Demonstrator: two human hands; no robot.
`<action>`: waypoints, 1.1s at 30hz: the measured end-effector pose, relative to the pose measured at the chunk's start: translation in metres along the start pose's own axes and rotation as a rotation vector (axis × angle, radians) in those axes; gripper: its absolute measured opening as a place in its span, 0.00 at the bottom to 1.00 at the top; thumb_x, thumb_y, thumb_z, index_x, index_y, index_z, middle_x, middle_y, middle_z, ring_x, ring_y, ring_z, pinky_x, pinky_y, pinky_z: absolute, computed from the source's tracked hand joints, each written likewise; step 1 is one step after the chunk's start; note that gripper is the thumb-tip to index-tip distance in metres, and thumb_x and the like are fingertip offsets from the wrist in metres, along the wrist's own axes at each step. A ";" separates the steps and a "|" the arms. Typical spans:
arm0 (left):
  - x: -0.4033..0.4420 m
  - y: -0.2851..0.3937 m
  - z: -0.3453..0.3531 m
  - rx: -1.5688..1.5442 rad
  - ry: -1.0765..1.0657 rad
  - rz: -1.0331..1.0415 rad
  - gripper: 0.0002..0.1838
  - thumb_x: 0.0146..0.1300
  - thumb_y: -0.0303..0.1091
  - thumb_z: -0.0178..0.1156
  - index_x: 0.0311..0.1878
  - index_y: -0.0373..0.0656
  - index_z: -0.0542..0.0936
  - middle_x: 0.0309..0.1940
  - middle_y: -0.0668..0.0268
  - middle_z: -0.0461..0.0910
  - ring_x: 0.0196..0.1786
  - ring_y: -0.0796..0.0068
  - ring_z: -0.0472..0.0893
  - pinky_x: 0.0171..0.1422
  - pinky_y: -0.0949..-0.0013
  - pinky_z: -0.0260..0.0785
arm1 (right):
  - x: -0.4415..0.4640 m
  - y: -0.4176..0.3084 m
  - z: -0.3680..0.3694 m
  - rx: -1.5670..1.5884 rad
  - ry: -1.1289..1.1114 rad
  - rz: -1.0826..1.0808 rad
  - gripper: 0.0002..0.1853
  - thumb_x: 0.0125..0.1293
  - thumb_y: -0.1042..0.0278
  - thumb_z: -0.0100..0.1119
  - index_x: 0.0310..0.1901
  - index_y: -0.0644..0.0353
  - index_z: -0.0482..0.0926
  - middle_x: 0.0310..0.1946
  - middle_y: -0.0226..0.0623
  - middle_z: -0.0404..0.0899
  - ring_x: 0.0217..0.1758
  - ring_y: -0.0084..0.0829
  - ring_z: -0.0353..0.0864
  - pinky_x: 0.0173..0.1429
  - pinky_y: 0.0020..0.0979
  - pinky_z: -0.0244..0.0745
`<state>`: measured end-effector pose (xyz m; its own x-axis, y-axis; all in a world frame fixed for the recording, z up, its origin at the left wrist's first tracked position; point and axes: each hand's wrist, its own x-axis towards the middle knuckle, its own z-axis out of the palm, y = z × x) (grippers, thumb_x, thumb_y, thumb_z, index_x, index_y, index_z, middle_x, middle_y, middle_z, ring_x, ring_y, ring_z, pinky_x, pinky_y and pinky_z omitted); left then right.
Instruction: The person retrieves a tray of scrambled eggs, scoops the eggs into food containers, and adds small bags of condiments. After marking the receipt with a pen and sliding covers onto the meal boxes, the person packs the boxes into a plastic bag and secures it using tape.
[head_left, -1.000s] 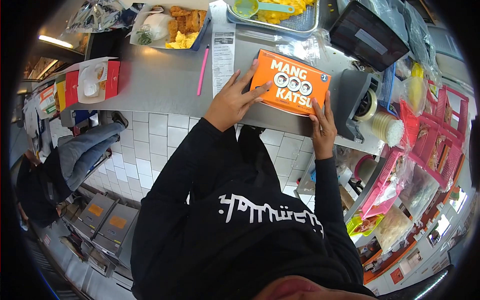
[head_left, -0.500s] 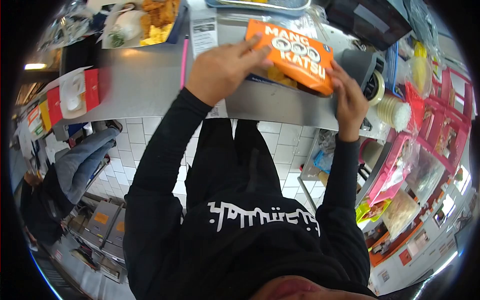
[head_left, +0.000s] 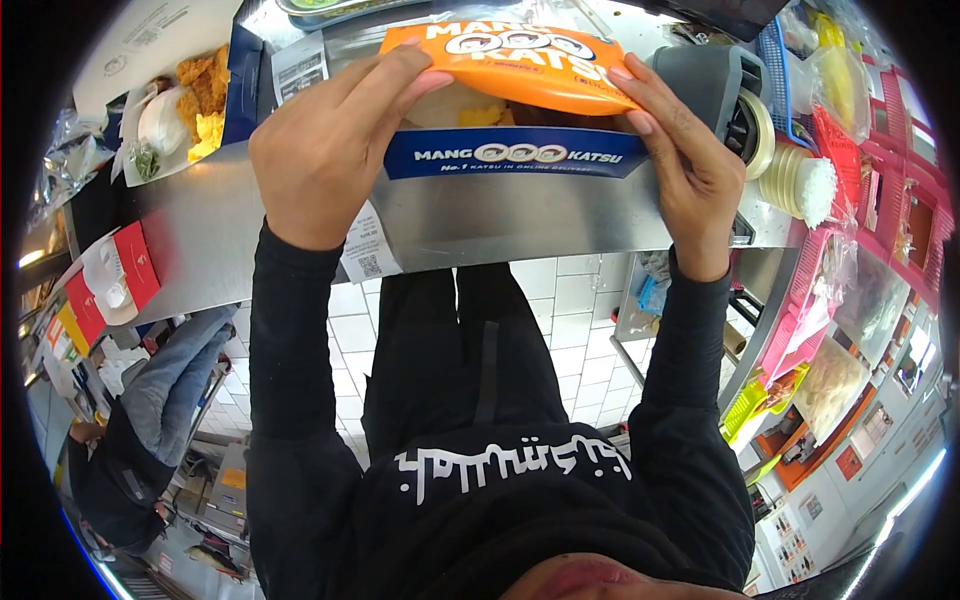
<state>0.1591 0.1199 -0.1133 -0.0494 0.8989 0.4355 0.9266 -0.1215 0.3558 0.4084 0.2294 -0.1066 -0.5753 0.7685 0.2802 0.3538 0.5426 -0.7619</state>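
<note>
A navy takeaway box (head_left: 520,160) printed "MANG KATSU" sits on the steel counter, with yellow food showing inside. Above it, an orange box lid (head_left: 535,75) bows outward, its front edge lifted over the contents. My left hand (head_left: 335,140) pinches the lid's left end between thumb and fingers. At the right end, my right hand (head_left: 690,165) has its fingers on top of the lid and its thumb at the corner of the box. Under my left wrist lies a printed receipt (head_left: 370,250). Whether the lid is joined to the box is hidden.
Another open food box (head_left: 245,85) with fried food, rice and yellow pieces stands at left. A red-and-white carton (head_left: 135,265) lies near the counter's left edge. At right are a grey tape dispenser (head_left: 700,85) and stacked cups (head_left: 795,190). A person (head_left: 130,440) is at far left.
The lid has tilted back and bowed, so the box's navy front and more food show. My left hand has shifted to the lid's left end. The view has moved rightward.
</note>
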 end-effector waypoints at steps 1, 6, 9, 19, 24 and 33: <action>-0.002 -0.001 0.001 -0.009 0.002 0.003 0.12 0.59 0.30 0.62 0.46 0.41 0.82 0.40 0.63 0.84 0.36 0.68 0.84 0.38 0.75 0.73 | -0.002 0.001 0.001 -0.002 0.007 0.000 0.13 0.62 0.73 0.60 0.49 0.53 0.83 0.50 0.41 0.80 0.52 0.31 0.82 0.53 0.26 0.76; -0.008 0.008 -0.001 -0.016 -0.016 0.009 0.13 0.58 0.30 0.63 0.47 0.41 0.82 0.43 0.61 0.84 0.39 0.69 0.84 0.40 0.75 0.73 | -0.011 0.006 0.004 0.017 0.043 -0.033 0.13 0.62 0.74 0.60 0.48 0.53 0.83 0.51 0.42 0.80 0.50 0.31 0.83 0.52 0.27 0.77; -0.014 0.011 0.001 -0.042 -0.025 -0.015 0.14 0.58 0.29 0.63 0.48 0.42 0.82 0.45 0.61 0.83 0.42 0.68 0.84 0.42 0.75 0.74 | -0.016 0.002 0.005 0.015 0.050 -0.003 0.13 0.61 0.74 0.60 0.48 0.53 0.84 0.51 0.42 0.80 0.51 0.32 0.82 0.52 0.27 0.77; -0.062 0.022 0.017 -0.090 -0.165 -0.075 0.22 0.54 0.37 0.64 0.55 0.47 0.79 0.62 0.61 0.71 0.59 0.60 0.75 0.58 0.64 0.69 | -0.058 0.010 0.012 0.170 -0.133 0.184 0.19 0.60 0.79 0.58 0.53 0.49 0.81 0.69 0.41 0.61 0.70 0.40 0.63 0.68 0.34 0.60; -0.065 0.057 0.012 0.062 -0.253 -0.123 0.34 0.56 0.50 0.62 0.64 0.44 0.69 0.69 0.60 0.62 0.72 0.55 0.60 0.74 0.47 0.44 | -0.078 -0.023 -0.003 -0.229 -0.101 0.148 0.20 0.59 0.78 0.59 0.55 0.53 0.79 0.65 0.43 0.65 0.65 0.41 0.67 0.63 0.35 0.65; -0.061 0.065 0.050 0.085 -0.078 -0.040 0.22 0.55 0.42 0.65 0.54 0.58 0.74 0.63 0.67 0.70 0.69 0.66 0.65 0.71 0.47 0.49 | -0.102 -0.010 -0.066 0.164 0.373 0.851 0.22 0.66 0.55 0.59 0.55 0.60 0.74 0.28 0.21 0.65 0.28 0.11 0.59 0.26 0.14 0.51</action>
<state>0.2408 0.0784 -0.1577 -0.0607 0.9327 0.3554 0.9529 -0.0519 0.2988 0.5125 0.1683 -0.0888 0.1121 0.9588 -0.2611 0.4217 -0.2838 -0.8611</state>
